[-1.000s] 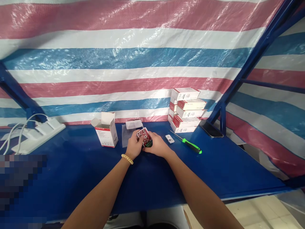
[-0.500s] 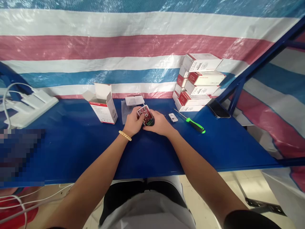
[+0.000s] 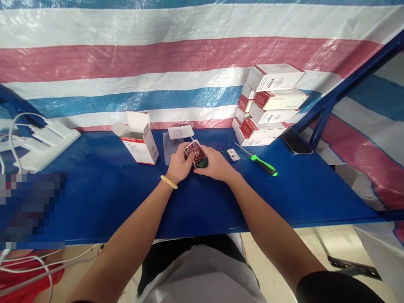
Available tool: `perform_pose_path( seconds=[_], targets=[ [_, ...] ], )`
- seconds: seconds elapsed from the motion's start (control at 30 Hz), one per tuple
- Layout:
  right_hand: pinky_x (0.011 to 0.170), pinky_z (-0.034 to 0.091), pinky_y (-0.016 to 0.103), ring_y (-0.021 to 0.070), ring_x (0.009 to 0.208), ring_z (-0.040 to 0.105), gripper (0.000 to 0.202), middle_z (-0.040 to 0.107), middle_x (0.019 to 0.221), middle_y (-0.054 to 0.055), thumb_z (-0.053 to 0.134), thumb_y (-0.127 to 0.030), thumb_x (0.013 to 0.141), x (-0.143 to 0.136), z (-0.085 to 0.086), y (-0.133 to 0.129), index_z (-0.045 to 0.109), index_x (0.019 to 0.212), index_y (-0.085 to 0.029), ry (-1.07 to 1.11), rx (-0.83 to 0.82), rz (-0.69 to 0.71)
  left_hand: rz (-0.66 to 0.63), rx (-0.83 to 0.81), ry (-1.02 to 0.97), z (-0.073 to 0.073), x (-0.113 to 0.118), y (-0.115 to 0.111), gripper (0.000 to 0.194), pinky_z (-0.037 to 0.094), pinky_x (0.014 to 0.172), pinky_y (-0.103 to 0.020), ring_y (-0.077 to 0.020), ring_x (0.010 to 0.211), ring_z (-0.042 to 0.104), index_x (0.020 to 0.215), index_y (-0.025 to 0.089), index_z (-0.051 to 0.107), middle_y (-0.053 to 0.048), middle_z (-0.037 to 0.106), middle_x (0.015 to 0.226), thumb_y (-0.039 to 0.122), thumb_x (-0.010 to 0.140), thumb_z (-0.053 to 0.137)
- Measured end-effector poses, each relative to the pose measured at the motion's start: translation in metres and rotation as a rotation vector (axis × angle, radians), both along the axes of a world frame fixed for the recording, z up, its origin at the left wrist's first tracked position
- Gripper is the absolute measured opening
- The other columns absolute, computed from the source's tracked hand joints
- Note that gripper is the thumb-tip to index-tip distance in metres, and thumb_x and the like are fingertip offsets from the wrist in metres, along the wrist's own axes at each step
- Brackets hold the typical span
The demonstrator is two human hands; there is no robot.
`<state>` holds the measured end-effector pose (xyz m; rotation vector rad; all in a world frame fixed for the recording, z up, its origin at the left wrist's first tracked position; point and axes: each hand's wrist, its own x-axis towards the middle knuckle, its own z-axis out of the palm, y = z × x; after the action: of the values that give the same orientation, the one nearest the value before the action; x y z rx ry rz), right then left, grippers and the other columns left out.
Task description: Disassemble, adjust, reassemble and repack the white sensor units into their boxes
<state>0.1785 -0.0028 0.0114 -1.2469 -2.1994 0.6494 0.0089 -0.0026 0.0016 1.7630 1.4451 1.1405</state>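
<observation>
Between my two hands is a small white-cased detector, its red circuit board facing up and a dark round part at its lower right. My left hand grips the left side, with the thumb lying over the board. Around the right side my right hand is closed, its thumb along the lower edge. Behind my hands lies a white plastic cover, partly on a clear plastic bag. Right of my right hand are a small white plate and a screwdriver with a green and black handle.
An opened white and red box stands left of my hands. Several closed boxes are stacked at the back right, with a phone beside them. A power strip with cables sits at the far left of the blue table.
The whole view has shifted slightly, so things appear a little further right. Both hands keep their hold on the detector, with hardly any change in grip.
</observation>
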Motion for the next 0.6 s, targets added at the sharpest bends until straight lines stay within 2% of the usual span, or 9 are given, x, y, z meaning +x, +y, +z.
perform_pose_path(
  seconds=[0.2,0.37,0.53,0.6],
  targets=[
    [0.099,0.043,0.046,0.0325,0.119,0.054,0.08,0.059,0.128,0.014,0.077,-0.034,0.068,0.001,0.0,0.0,0.042,0.138,-0.015,-0.006,0.014,0.015,-0.02,-0.005,0.0,0.002,-0.001,-0.002,0.034,0.049,0.071,-0.029,-0.0173,0.072,0.063,0.118,0.018,0.056,-0.002,0.071,0.087,0.026,0.085,0.054],
    [0.1,0.044,0.048,0.033,0.12,0.055,0.082,0.059,0.13,0.013,0.079,-0.036,0.067,0.003,-0.003,0.001,0.042,0.138,-0.019,0.035,0.025,0.039,-0.017,-0.038,-0.035,-0.002,-0.003,-0.002,0.035,0.049,0.071,-0.031,-0.0177,0.073,0.064,0.119,0.019,0.056,-0.003,0.07,0.089,0.027,0.085,0.055],
    [0.1,0.044,0.049,0.033,0.119,0.055,0.09,0.06,0.128,0.014,0.079,-0.047,0.066,0.005,-0.001,0.0,0.041,0.142,-0.018,0.058,0.002,0.079,-0.024,-0.106,-0.284,-0.011,-0.004,0.004,0.036,0.05,0.073,-0.031,-0.018,0.077,0.065,0.114,0.02,0.057,-0.003,0.07,0.09,0.031,0.08,0.062],
    [0.095,0.047,0.047,0.031,0.111,0.059,0.084,0.063,0.121,0.014,0.076,-0.045,0.07,0.009,0.003,0.0,0.042,0.142,-0.017,0.042,0.005,0.096,-0.039,-0.169,-0.422,-0.011,-0.005,0.007,0.039,0.051,0.068,-0.03,-0.0178,0.075,0.066,0.112,0.019,0.056,-0.003,0.07,0.087,0.033,0.077,0.065]
  ],
)
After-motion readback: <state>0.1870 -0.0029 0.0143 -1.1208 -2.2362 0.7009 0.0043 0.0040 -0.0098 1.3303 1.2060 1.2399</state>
